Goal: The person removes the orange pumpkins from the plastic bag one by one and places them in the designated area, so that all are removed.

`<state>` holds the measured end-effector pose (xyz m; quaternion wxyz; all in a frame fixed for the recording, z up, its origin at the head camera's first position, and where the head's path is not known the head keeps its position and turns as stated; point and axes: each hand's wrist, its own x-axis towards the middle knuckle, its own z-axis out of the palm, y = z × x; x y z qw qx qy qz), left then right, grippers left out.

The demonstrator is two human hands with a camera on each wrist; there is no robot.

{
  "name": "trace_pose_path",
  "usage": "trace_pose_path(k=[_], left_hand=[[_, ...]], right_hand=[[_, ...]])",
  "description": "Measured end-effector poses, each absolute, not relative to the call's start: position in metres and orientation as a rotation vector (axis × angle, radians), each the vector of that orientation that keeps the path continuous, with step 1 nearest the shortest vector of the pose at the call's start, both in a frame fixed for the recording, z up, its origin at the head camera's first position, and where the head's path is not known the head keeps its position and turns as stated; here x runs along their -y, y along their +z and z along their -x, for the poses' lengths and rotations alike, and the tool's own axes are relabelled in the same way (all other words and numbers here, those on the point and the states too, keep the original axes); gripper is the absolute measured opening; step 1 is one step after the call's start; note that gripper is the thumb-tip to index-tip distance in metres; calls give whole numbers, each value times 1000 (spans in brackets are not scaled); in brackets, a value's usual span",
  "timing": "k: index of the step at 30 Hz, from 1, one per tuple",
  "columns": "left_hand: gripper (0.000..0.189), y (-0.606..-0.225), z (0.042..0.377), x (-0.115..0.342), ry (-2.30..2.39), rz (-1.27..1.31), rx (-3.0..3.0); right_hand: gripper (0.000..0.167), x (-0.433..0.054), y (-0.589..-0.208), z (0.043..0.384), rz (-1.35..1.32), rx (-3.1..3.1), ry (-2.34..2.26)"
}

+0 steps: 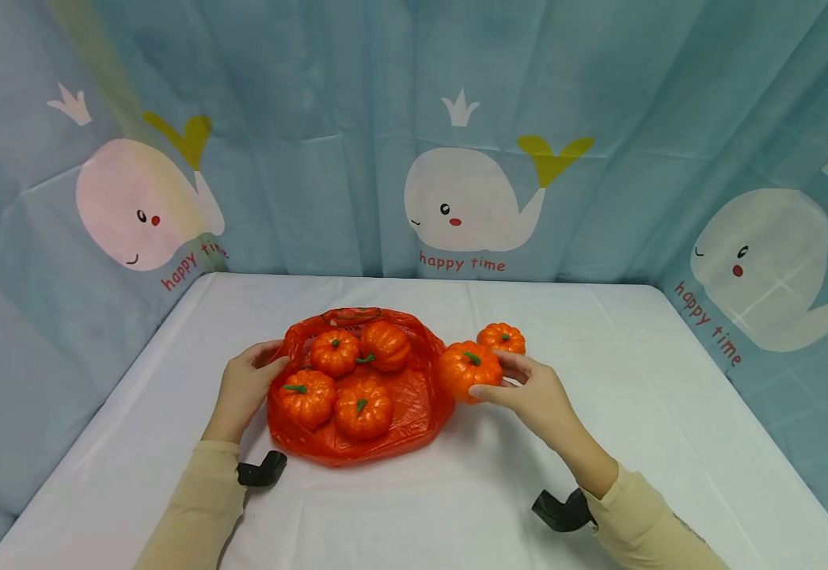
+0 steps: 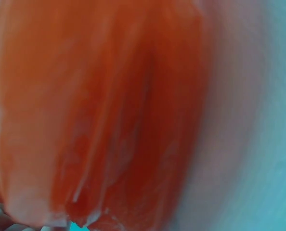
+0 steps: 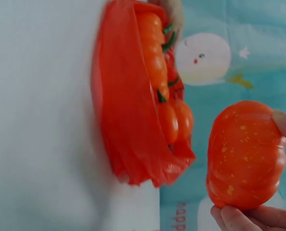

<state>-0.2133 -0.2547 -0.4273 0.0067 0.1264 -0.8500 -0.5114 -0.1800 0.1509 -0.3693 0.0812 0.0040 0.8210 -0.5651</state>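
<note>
A red plastic bag [image 1: 414, 400] lies with its mouth spread open, and several small orange pumpkins [image 1: 364, 408] with green stems sit inside. My left hand [image 1: 243, 388] pinches the bag's left rim between thumb and fingers. In the left wrist view the blurred red plastic [image 2: 133, 120] fills most of the picture. Between the thumb and fingers of my right hand [image 1: 531, 393] is another pumpkin [image 1: 467, 370], held at the bag's right rim. The right wrist view shows this pumpkin [image 3: 246, 154] raised beside the bag [image 3: 126, 96], its speckled underside facing the camera.
One more pumpkin [image 1: 503, 338] rests on the white table [image 1: 599, 340], just behind the held one. A light blue curtain [image 1: 300, 158] printed with whales rises at the back and both sides. Black wrist mounts [image 1: 564, 511] sit below each hand.
</note>
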Motion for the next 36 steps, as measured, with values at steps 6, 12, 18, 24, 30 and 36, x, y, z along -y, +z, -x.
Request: trace_pose_path(k=[6, 12, 18, 24, 30, 36], left_hand=[[50, -427, 212, 255, -1604, -401, 2657], [51, -428, 212, 255, -1611, -407, 2655], [51, -428, 212, 255, -1619, -411, 2652], [51, -428, 212, 254, -1631, -412, 2654], [51, -427, 211, 254, -1637, -412, 2652], [51, -426, 211, 253, -1644, -410, 2649]], right_hand=[[78, -169, -367, 182, -53, -2535, -1622], [80, -190, -367, 189, -119, -2611, -1580], [87, -206, -364, 194, -163, -2648, -1552], [91, -217, -367, 200, -215, -2649, -1534], [91, -228, -371, 207, -271, -2689, -1503], [93, -239, -378, 216, -338, -2714, -1526]])
